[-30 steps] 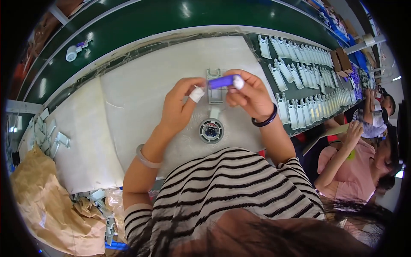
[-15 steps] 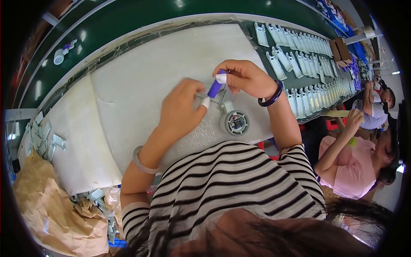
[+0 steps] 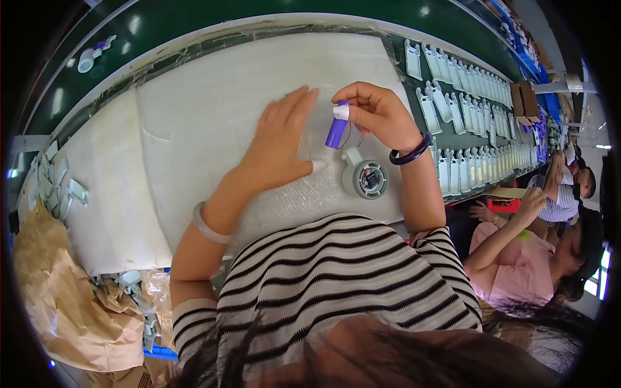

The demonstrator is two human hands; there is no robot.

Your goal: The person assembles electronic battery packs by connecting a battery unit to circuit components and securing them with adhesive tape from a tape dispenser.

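Note:
My right hand [image 3: 381, 119] pinches a purple cylindrical battery [image 3: 336, 134] near its upper end, with white tape around the thumb. Thin wires show beside the battery. Just below it, on the padded white work surface [image 3: 213, 84], lies a light grey round housing [image 3: 354, 178] with a short neck and a circuit board [image 3: 371, 179] exposed in its open face. My left hand [image 3: 278, 142] is spread out to the left of the battery, fingers apart and holding nothing. Its thumb tip is covered in white and points toward the housing.
Rows of pale plastic parts [image 3: 466, 165] stand on the green bench at right, near brown cardboard boxes [image 3: 524, 102]. A similar round part [image 3: 87, 60] lies at far left. Brown paper [image 3: 71, 297] and loose pale pieces [image 3: 52, 181] are at left. A co-worker in pink [image 3: 521, 262] sits at right.
My left hand has drawn away from the battery and opened, its fingers stretching farther up. My right hand still holds the battery, now more upright. The view has shifted slightly.

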